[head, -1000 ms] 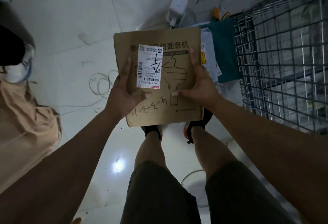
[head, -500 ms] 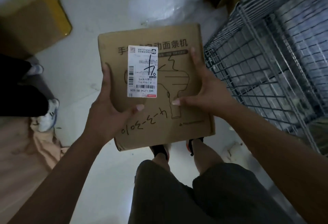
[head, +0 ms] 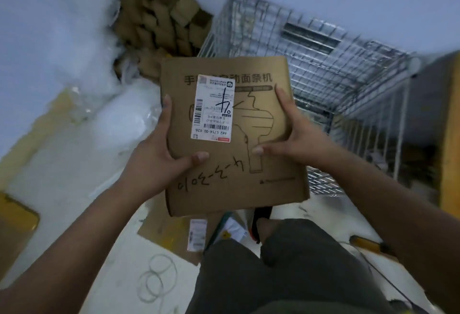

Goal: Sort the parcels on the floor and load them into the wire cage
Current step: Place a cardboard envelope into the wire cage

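Observation:
I hold a flat brown cardboard parcel (head: 271,164) with a white shipping label and handwritten numbers in front of me at waist height. My left hand (head: 159,157) grips its left edge, thumb lying across the top face. My right hand (head: 293,137) grips the right edge, thumb on the printed drawing. The wire cage (head: 331,64) stands just beyond and to the right of the parcel, its open top facing me.
A heap of brown cardboard boxes (head: 161,22) sits behind the cage to the left, with clear plastic wrap (head: 127,117) beside it. Flat cardboard (head: 171,234), small packets (head: 231,229) and a coiled white cable (head: 156,279) lie on the floor by my legs. A yellow-edged object (head: 448,127) stands at right.
The view swung toward the cage, which now shows its open top ahead. The parcel stays gripped in both hands, now in front of the cage's near corner.

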The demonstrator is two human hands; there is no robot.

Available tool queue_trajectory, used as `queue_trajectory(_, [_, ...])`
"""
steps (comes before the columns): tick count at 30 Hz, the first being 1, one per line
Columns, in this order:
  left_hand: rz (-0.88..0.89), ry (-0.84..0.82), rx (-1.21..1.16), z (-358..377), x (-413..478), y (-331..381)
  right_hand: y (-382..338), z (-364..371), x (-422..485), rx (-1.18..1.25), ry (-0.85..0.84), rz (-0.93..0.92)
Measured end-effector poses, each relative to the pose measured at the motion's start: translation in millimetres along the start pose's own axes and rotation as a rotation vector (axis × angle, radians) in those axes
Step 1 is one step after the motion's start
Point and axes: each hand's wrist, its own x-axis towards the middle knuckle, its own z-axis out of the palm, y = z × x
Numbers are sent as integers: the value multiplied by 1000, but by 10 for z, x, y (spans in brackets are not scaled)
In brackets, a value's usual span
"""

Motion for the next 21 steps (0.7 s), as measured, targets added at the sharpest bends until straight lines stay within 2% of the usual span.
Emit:
queue_trajectory(8, [210, -248, 91, 513, 1008, 1067, 447, -1073, -240, 115, 182, 90])
queue_trajectory(14, [190, -313, 174, 1132, 1975, 1569, 1118, -1638, 302, 233, 269, 196])
queue_trajectory(21, [112, -480, 140, 2565, 3263, 1491, 2540, -1896, 1286, 235, 331, 244])
